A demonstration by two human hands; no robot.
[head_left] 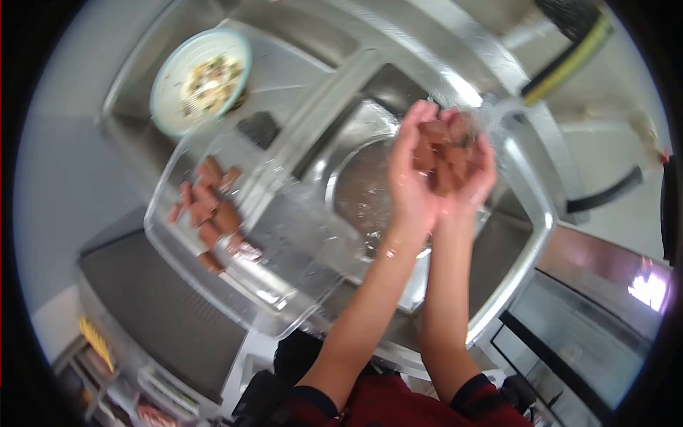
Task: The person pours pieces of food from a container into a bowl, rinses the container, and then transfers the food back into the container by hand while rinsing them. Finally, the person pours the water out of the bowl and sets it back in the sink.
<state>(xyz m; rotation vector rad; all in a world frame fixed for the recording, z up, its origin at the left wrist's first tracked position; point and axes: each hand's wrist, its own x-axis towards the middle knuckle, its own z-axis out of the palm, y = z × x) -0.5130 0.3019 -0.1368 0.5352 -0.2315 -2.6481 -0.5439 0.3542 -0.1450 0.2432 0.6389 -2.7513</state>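
My left hand [407, 167] and my right hand [478, 181] are cupped together over the right-hand sink basin, wrists side by side. A heap of reddish-brown chunks [445, 158], which look like cut sausage pieces, lies in them. Splashing water [484, 114] runs over the fingertips and the chunks. Below is a round metal bowl [333, 188] with water in it, partly behind my left forearm. To the left, a clear plastic tub [284, 331] rests across the sink and holds more sausage pieces [206, 203] at its left end.
A pale colander [160, 92] with food scraps stands in the left basin [284, 82], near a dark scouring pad [259, 129]. A yellow-and-black hose [569, 64] hangs at the upper right. Left of the sink is a dark grey flat surface [156, 306].
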